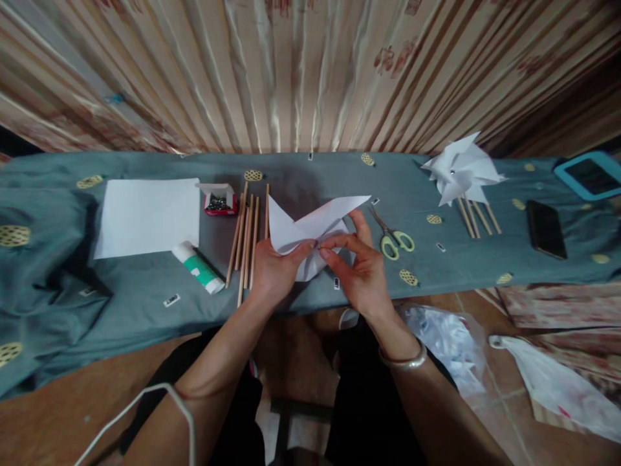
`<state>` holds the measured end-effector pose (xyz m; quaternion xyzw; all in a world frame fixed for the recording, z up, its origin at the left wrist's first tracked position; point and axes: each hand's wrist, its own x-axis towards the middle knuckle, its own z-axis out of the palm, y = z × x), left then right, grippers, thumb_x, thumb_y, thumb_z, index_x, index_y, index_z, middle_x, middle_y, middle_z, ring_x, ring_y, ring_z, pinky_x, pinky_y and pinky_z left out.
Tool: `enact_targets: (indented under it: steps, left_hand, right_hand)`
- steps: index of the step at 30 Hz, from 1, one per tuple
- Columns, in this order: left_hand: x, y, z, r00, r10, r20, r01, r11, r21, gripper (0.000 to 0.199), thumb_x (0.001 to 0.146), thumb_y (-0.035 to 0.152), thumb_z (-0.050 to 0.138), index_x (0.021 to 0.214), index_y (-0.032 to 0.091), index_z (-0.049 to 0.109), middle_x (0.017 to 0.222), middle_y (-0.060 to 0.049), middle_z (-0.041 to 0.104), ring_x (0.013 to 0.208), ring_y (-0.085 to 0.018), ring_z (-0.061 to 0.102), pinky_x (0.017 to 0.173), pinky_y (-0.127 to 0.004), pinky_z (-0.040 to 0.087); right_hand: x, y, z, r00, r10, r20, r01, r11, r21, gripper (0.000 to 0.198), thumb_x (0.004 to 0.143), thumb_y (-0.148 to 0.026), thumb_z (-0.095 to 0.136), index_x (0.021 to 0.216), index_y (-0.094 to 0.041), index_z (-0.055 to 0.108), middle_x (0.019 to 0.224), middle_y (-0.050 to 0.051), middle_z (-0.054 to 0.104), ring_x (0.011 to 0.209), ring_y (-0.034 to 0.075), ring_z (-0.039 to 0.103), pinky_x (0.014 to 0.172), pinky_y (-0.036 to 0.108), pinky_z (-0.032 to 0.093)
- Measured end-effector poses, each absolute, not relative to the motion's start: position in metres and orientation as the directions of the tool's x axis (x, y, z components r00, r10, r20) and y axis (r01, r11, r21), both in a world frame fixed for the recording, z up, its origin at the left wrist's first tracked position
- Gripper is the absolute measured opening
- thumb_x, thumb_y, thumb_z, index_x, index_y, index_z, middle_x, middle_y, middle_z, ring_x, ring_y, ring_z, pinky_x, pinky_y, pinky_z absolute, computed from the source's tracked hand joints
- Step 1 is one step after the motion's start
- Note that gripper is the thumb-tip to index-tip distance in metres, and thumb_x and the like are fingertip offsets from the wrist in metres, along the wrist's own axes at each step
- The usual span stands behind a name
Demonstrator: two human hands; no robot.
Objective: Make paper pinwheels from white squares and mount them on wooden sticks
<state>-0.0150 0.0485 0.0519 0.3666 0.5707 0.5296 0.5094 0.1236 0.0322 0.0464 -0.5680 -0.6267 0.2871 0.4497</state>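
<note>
A folded white paper pinwheel (pixel 317 219) is between my hands near the front edge of the cloth-covered table. My left hand (pixel 275 270) grips its left side, the thumb pressing near the centre. At that centre, the thumb and forefinger of my right hand (pixel 363 270) pinch together on a tiny thing too small to make out. Another finger of that hand stretches behind the paper's right side. Several wooden sticks (pixel 241 243) lie just left of my left hand. To the right of my right hand rest scissors (pixel 396 242) with light green handles, blades partly apart.
White paper sheets (pixel 148 217), an open small box (pixel 219 200) of dark metal pieces and a glue stick (pixel 198 266) lie left. Pinwheels (pixel 458 171) on sticks, a phone (pixel 546 228) and a blue-framed device (pixel 589 175) lie right. Plastic bags (pixel 446 343) are on the floor.
</note>
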Motion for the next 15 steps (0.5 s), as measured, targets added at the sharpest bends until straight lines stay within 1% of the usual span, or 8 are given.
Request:
enact_targets:
  steps: [3,6,10,15]
  left_hand:
    - [-0.014,0.048,0.057,-0.211,0.951,-0.227,-0.134,0.202,0.970,0.021,0.057,0.022,0.079,0.074,0.012,0.073,0.075,-0.006,0.076,0.072,-0.024,0.072,0.065,-0.031,0.058]
    - [-0.014,0.047,0.057,-0.208,0.955,-0.212,-0.137,0.186,0.973,0.021,0.058,0.022,0.079,0.076,0.012,0.073,0.078,-0.006,0.077,0.074,-0.024,0.072,0.067,-0.031,0.058]
    - [-0.014,0.046,0.052,-0.198,0.963,-0.183,-0.132,0.159,0.978,0.024,0.059,0.025,0.080,0.079,0.012,0.074,0.081,-0.006,0.077,0.077,-0.025,0.072,0.069,-0.032,0.058]
    - [-0.016,0.046,0.046,-0.174,0.974,-0.147,-0.150,0.121,0.981,0.026,0.061,0.025,0.080,0.082,0.011,0.075,0.082,-0.007,0.077,0.077,-0.024,0.073,0.069,-0.031,0.058]
  right_hand:
    - [0.124,0.034,0.045,0.029,0.973,0.228,0.469,0.189,-0.863,0.004,0.083,-0.024,0.065,0.081,-0.024,0.069,0.141,0.005,0.050,0.146,0.026,0.028,0.119,0.052,0.025]
    - [0.124,0.035,0.044,0.026,0.975,0.221,0.491,0.180,-0.852,0.005,0.084,-0.025,0.064,0.081,-0.024,0.069,0.141,0.005,0.050,0.145,0.024,0.030,0.119,0.049,0.023]
    - [0.124,0.035,0.042,0.037,0.979,0.202,0.454,0.163,-0.876,0.004,0.083,-0.025,0.065,0.081,-0.023,0.068,0.143,0.006,0.049,0.145,0.025,0.030,0.119,0.049,0.023]
    - [0.123,0.036,0.042,0.039,0.979,0.201,0.398,0.169,-0.902,0.003,0.082,-0.025,0.066,0.081,-0.023,0.068,0.145,0.004,0.048,0.145,0.025,0.030,0.119,0.049,0.023]
